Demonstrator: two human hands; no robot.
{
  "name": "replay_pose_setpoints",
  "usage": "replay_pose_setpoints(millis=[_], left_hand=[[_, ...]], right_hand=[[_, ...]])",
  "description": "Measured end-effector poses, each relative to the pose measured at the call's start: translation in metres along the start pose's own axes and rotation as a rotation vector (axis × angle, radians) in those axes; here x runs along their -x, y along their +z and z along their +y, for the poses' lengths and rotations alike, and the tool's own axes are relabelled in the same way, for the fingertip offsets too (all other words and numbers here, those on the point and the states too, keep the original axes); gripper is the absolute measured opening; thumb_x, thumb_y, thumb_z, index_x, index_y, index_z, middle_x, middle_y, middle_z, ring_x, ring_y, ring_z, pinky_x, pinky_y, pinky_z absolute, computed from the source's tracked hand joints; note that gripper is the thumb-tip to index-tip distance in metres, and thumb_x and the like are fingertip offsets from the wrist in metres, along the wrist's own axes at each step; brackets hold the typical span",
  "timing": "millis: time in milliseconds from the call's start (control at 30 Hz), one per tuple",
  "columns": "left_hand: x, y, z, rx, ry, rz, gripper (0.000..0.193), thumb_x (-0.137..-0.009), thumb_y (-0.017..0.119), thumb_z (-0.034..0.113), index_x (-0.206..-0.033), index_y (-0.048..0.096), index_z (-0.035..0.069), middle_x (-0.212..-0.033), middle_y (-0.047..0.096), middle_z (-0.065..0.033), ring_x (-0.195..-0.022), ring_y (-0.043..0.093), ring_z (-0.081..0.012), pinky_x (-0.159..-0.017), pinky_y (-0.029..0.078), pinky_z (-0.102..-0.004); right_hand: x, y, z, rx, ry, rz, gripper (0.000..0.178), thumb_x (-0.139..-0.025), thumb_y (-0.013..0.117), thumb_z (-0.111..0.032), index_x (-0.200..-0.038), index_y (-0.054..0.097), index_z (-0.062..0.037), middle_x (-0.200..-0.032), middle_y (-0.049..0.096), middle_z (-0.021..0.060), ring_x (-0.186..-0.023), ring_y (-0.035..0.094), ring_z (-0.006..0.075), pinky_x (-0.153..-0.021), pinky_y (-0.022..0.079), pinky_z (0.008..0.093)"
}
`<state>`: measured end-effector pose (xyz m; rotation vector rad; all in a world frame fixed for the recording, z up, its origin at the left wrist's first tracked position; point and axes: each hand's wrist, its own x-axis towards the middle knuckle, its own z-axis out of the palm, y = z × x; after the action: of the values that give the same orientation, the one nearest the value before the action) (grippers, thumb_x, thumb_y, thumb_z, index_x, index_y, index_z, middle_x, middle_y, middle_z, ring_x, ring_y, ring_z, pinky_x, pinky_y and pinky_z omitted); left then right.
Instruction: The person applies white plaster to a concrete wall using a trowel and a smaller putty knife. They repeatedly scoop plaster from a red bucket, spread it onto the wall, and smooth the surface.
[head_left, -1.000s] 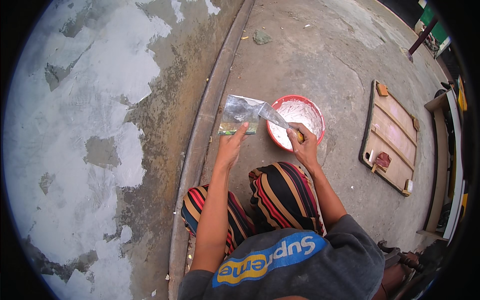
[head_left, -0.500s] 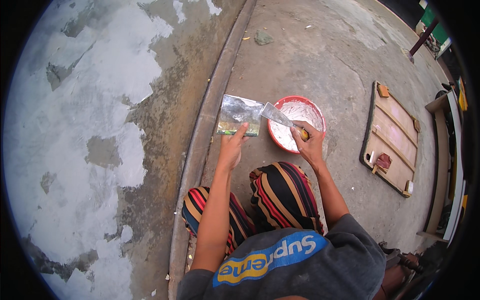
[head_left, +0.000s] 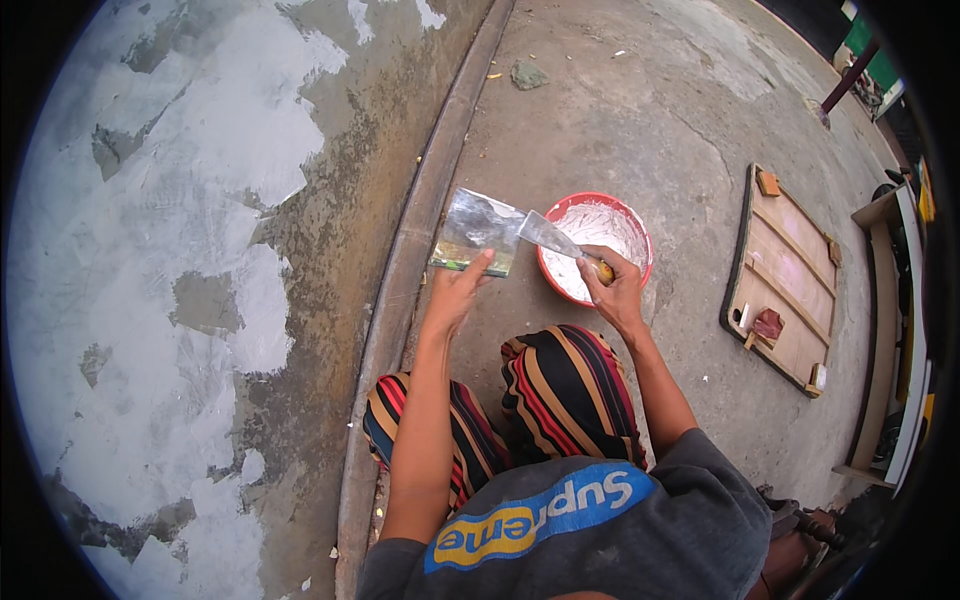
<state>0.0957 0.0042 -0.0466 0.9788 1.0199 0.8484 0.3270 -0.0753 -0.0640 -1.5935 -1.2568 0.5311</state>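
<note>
A broad rectangular metal blade point(head_left: 478, 222), its face grey and shiny, has whitish smears, a pale streak along its top edge, and a dull yellowish-green band at the lower edge. It slants just beyond the fingers of the left hand point(head_left: 456, 296). A narrower putty knife point(head_left: 548, 236) extends leftward from the fingers of the right hand point(head_left: 614, 284); its steel flares toward a wide tip, and its rounded handle is yellowish.

The left fingers are closed in a pinch on the broad blade, thumb flat on its face, the others mostly hidden behind. The right thumb and fingers are curled around the knife's handle near the steel. The knife's tip meets the broad blade's right edge in this view; whether they touch, I cannot tell.

Beneath and beyond the right fingers stands a red bowl point(head_left: 592, 195) of white, ridged paste point(head_left: 606, 224).
</note>
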Motion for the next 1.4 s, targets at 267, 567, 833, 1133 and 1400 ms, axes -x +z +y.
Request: replay_pose_setpoints(millis=[267, 567, 833, 1133, 1400], left_hand=[[-0.001, -0.003, 0.000, -0.075, 0.006, -0.023, 0.051, -0.089, 0.072, 0.032, -0.124, 0.057, -0.002, -0.118, 0.062, -0.0102, -0.106, 0.061, -0.0186, -0.088, 0.050, -0.0335], [0.002, 0.004, -0.001, -0.155, 0.061, -0.037, 0.036, -0.093, 0.066, 0.021, -0.120, 0.057, -0.001, -0.108, 0.063, -0.0060, -0.095, 0.059, -0.0135, -0.080, 0.049, -0.0317], [-0.004, -0.003, -0.011, -0.260, 0.028, -0.051, 0.038, -0.091, 0.068, 0.021, -0.121, 0.057, -0.001, -0.111, 0.063, -0.0070, -0.095, 0.060, -0.0144, -0.081, 0.049, -0.0314], [-0.009, -0.008, -0.009, 0.064, -0.056, -0.008, 0.044, -0.089, 0.071, 0.026, -0.125, 0.056, 0.005, -0.117, 0.063, -0.0058, -0.105, 0.058, -0.0153, -0.085, 0.047, -0.0314], [-0.004, 0.002, -0.010, -0.103, -0.058, -0.070, 0.049, -0.090, 0.070, 0.023, -0.130, 0.050, 0.003, -0.119, 0.062, -0.0085, -0.107, 0.060, -0.0176, -0.084, 0.050, -0.0326]], right_hand=[[0.000, 0.009, 0.005, -0.025, -0.044, 0.014, 0.019, -0.084, 0.071, -0.013, -0.100, 0.071, -0.0028, -0.086, 0.072, 0.0125, -0.076, 0.069, 0.0171, -0.069, 0.052, 0.0280], [-0.017, 0.027, -0.014, -0.043, -0.155, 0.035, 0.020, -0.082, 0.071, -0.012, -0.099, 0.072, -0.0031, -0.086, 0.071, 0.0136, -0.075, 0.069, 0.0217, -0.069, 0.052, 0.0296], [-0.038, 0.012, -0.048, -0.265, -0.114, 0.010, 0.020, -0.089, 0.068, -0.014, -0.102, 0.070, 0.0003, -0.081, 0.067, 0.0058, -0.072, 0.057, 0.0086, -0.067, 0.046, 0.0241], [-0.002, 0.007, 0.004, -0.083, 0.055, -0.039, 0.019, -0.089, 0.068, -0.014, -0.102, 0.071, -0.0003, -0.082, 0.070, 0.0080, -0.074, 0.063, 0.0109, -0.068, 0.049, 0.0250], [-0.028, 0.031, -0.031, -0.119, -0.106, -0.067, 0.020, -0.087, 0.070, -0.014, -0.101, 0.071, 0.0004, -0.087, 0.071, 0.0125, -0.077, 0.066, 0.0155, -0.071, 0.051, 0.0278]])
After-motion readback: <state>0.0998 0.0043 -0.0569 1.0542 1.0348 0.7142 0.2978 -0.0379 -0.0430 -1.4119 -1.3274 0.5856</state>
